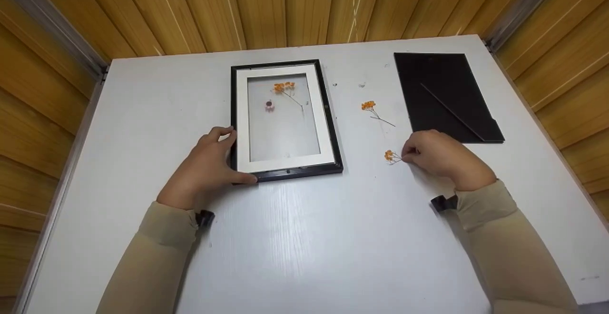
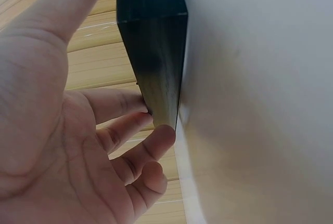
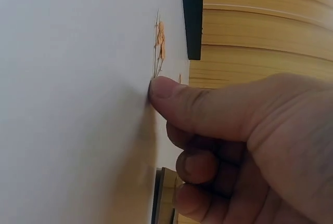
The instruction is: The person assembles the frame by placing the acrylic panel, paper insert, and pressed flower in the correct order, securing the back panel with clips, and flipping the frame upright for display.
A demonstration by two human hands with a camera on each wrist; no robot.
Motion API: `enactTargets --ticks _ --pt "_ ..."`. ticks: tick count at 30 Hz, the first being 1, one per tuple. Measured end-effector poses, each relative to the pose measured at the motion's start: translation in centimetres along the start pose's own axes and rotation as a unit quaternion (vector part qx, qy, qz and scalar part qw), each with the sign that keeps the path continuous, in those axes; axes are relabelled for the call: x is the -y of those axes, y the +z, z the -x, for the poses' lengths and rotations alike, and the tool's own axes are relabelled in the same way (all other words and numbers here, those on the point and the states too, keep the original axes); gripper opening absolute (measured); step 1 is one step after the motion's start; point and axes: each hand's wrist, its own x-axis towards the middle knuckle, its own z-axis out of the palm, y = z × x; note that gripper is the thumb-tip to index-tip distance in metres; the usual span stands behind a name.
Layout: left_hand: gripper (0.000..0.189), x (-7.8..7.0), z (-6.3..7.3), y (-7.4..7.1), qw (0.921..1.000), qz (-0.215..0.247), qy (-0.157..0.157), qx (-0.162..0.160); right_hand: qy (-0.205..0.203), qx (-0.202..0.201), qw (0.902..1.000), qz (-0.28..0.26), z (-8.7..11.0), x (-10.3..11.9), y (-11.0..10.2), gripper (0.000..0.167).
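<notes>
A black picture frame (image 1: 335, 135) with a white mat (image 1: 243, 128) lies on the table, a dried orange flower sprig (image 1: 284, 87) and a small pink flower (image 1: 270, 106) inside its window. My left hand (image 1: 204, 169) grips its near left corner, thumb on the front edge and fingers along the left side (image 2: 156, 63). With thumb and fingertips, my right hand (image 1: 435, 157) pinches the stem of a small orange flower sprig (image 3: 160, 39), whose blossoms (image 1: 389, 155) point left, close over the table. Farther back lies another orange sprig (image 1: 368, 106), its stem toward the right.
A black backing board (image 1: 442, 100) with a flat stand strip (image 1: 452, 112) lies at the right, just beyond my right hand. Small bits (image 1: 362, 85) dot the white table (image 1: 295, 238). Wood-panelled walls (image 1: 304, 9) rise behind and at both sides.
</notes>
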Motion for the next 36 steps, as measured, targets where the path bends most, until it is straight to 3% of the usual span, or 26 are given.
enactTargets --ticks 5,17,28,36 --pt "0.141 -0.1 0.0 -0.3 1.0 0.005 -0.001 0.001 -0.026 0.007 0.999 0.035 0.1 0.3 0.1 0.011" --pt "0.141 0.0 0.1 -0.5 0.9999 0.011 0.001 0.001 -0.029 0.015 0.9978 0.058 0.3 0.6 0.4 0.011" --pt "0.138 -0.3 0.0 -0.1 0.9999 0.016 0.004 0.004 -0.036 -0.004 0.9992 0.016 0.5 0.7 -0.4 0.009" --pt "0.138 0.0 0.2 0.2 0.9999 0.014 0.001 0.002 -0.059 0.001 0.9963 -0.062 -3.2 2.7 -1.4 0.013"
